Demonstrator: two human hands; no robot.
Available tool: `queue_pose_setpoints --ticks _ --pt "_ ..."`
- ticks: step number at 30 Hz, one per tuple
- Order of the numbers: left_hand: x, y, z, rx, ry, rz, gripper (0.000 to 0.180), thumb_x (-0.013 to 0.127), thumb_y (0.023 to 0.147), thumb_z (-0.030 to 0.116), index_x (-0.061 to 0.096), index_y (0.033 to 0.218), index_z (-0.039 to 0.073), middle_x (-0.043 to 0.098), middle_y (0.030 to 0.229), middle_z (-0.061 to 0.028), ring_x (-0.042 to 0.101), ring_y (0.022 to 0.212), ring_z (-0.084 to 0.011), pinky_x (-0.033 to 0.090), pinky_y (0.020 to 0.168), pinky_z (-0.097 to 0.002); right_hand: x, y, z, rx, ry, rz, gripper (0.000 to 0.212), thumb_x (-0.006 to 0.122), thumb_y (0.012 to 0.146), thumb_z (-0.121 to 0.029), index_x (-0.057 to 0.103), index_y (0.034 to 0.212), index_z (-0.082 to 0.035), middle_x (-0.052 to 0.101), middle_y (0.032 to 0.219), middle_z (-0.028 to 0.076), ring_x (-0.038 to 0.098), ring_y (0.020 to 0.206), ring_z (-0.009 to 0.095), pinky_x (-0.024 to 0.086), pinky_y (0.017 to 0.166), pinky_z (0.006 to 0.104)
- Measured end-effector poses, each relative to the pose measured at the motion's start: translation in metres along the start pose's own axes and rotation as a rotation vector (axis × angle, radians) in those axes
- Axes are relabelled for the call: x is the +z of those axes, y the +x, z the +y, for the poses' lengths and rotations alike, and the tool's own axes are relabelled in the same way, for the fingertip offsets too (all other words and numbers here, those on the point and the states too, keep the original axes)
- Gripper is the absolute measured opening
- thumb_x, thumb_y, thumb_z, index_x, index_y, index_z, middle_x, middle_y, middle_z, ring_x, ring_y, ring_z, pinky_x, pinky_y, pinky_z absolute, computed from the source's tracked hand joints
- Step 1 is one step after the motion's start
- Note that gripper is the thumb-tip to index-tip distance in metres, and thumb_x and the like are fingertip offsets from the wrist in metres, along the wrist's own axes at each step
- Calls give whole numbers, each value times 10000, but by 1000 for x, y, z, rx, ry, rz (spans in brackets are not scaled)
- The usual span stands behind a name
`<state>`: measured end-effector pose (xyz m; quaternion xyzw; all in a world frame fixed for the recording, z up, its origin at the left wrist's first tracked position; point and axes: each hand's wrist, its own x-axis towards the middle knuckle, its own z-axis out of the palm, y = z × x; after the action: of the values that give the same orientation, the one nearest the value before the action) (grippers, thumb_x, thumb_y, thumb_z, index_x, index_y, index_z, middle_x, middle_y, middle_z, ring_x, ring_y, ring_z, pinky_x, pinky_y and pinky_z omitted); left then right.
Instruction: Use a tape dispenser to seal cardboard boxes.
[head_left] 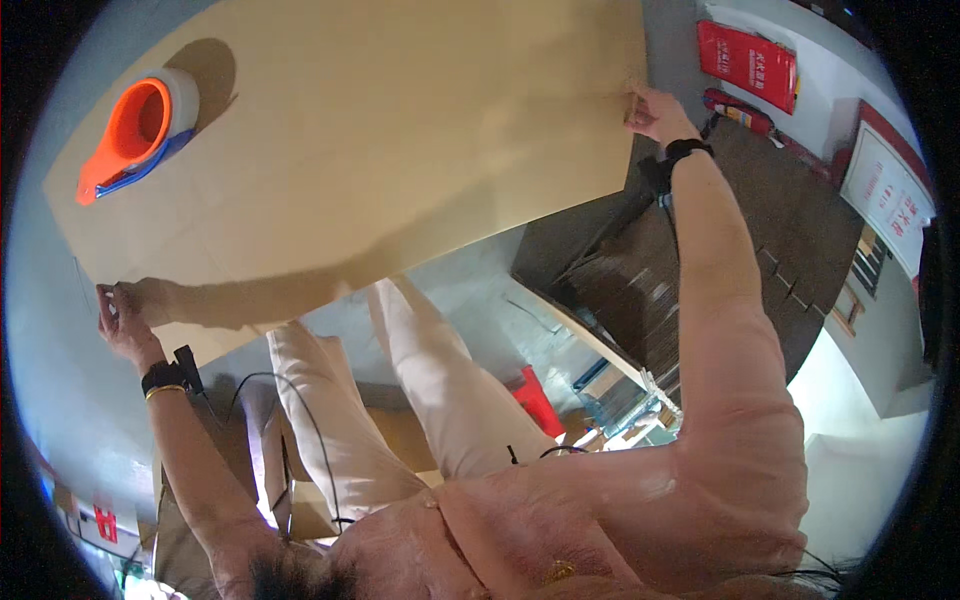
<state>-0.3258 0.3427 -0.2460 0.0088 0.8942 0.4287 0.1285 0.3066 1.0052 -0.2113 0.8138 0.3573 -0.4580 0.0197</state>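
A large flat sheet of brown cardboard (pixel 420 130) spreads out in front of me. My left hand (pixel 130 322) is at its near left corner, with fingers closed on the edge. At the right edge, farther off, my right hand (pixel 664 116) has its fingers bent and pinched on the cardboard's border. An orange tape dispenser (pixel 122 140) with a blue edge and a pale roll of tape lies on the sheet toward the far left, apart from both hands. Each wrist wears a black band. Shadows of my arm fall across the cardboard's near side.
To the right stands a dark brown wooden surface (pixel 770 240), with a red fire extinguisher (pixel 740 112) beyond it. A red box (pixel 748 65) and a framed white sign (pixel 888 190) are by the wall. A red object (pixel 538 402) and clutter lie below; a black cable (pixel 318 430) loops near my legs.
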Motion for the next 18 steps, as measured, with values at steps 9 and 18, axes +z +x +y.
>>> queue_pose_setpoints --ticks 9,18 --pt "40 -10 -6 -44 -49 63 440 777 892 149 673 1315 84 488 1240 -35 605 998 -160 546 860 -343 -48 -11 -20 -100 -85 -82 485 728 948 -323 528 1298 -54 473 1356 127 458 1294 273 489 1022 487" --pt "28 -9 -13 -32 -99 73 404 771 889 64 694 1285 86 521 1184 -21 585 1031 -142 540 880 -304 -20 -5 -18 82 246 -10 368 810 875 -385 640 1102 -150 633 1017 15 571 952 166 471 861 377"
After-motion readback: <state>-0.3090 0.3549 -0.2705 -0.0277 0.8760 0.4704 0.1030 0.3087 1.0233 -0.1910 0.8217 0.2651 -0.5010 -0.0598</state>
